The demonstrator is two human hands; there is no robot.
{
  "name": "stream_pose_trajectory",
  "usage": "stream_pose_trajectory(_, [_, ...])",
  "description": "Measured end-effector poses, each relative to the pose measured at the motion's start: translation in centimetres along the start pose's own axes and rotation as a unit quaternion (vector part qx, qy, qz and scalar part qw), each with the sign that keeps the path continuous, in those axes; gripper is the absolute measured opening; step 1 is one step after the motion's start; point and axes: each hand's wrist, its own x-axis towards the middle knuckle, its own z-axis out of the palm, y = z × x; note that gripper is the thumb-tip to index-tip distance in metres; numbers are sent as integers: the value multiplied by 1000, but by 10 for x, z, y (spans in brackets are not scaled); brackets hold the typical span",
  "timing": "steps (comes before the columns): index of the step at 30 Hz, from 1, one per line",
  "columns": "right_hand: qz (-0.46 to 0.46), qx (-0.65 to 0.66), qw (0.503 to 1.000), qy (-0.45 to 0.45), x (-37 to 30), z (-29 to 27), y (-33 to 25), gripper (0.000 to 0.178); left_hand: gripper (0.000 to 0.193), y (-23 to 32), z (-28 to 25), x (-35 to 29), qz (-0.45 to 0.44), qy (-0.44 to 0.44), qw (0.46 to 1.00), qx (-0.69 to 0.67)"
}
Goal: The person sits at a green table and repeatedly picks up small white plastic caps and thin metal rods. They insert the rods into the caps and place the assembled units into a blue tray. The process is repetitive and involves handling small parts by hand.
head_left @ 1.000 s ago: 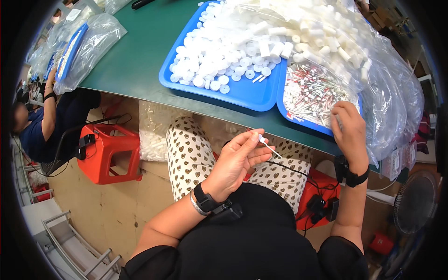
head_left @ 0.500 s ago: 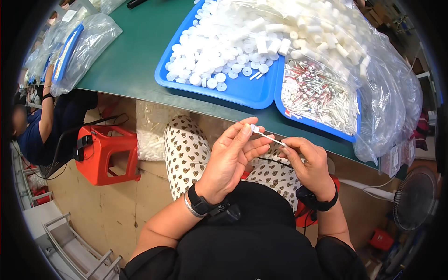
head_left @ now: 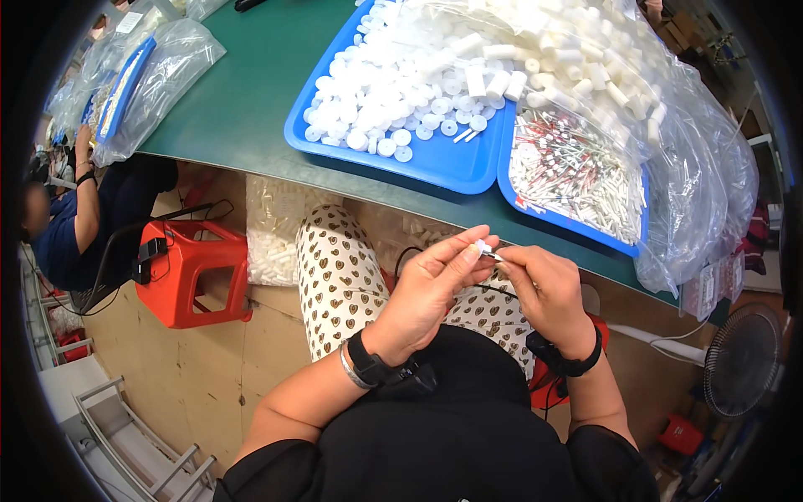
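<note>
Green desk (head_left: 251, 92) up top, and it is crowded: a blue tray (head_left: 435, 163) heaped with white plastic caps (head_left: 393, 92), and right beside it a second blue tray (head_left: 577, 222) full of thin red-and-white sticks (head_left: 577, 167), half under a big clear plastic bag (head_left: 694, 192) of white tubes. Down below the desk edge, both hands meet over the lap, in front of the heart-patterned trousers (head_left: 335, 276). The left hand (head_left: 422, 297) has its grip closed, thumb and fingertips pinching a small white piece (head_left: 483, 248). The right hand (head_left: 544, 289) comes in from the other side, its grip pinched on the same small piece, fingertips touching the left ones. A thin dark cord (head_left: 418, 251) curves just behind the hands. Black watch (head_left: 368, 368) and a bangle on the left wrist, black band (head_left: 569, 360) on the right. Off to the left, a red stool (head_left: 188, 272) on the floor, and another person's sleeve (head_left: 109, 217) at the same desk. A fan (head_left: 740, 360) stands at lower right.
</note>
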Motion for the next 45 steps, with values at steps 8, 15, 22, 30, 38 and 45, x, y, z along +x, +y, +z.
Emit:
stream_pose_trajectory(8, [337,350,869,-95,-1,0,-2,16,40,-7,-8,5,-22,-14,998,-51])
stream_pose_trajectory(15, [69,33,996,-42,-6,16,-3,11,38,-11,-4,1,9,6,1000,3])
stream_pose_trajectory(22, [104,0,990,-90,54,-39,-1,20,32,4,-6,6,40,49,998,-7])
stream_pose_trajectory(30, [13,-407,913,6,129,-81,132,51,30,0,-13,3,-8,43,998,-44])
stream_pose_trajectory(38, [126,-556,817,89,176,-150,198,70,31,0,-30,-1,-13,61,997,-50])
stream_pose_trajectory(45, [137,-385,904,127,200,-150,185,43,32,1,-29,0,-37,90,994,-54])
